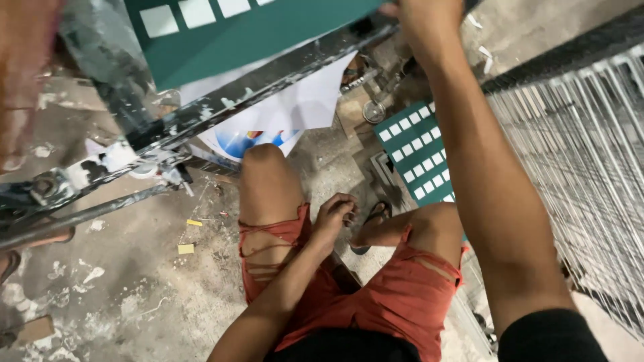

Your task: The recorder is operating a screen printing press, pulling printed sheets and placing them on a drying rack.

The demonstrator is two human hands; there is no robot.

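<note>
Two hands were in view. Right hand [421, 15] reached up to the top edge of the frame, at the edge of a green sheet [261, 30] printed with white squares; its fingers were cut off by the frame, so their grip could not be told. The sheet lay on a paint-stained metal frame [221, 100]. Left hand [335, 213] rested between the knees, fingers curled loosely, holding nothing visible. A second green sheet [416, 151] lay on the concrete floor [134, 281]. A wire rack [583, 154] stood at right.
</note>
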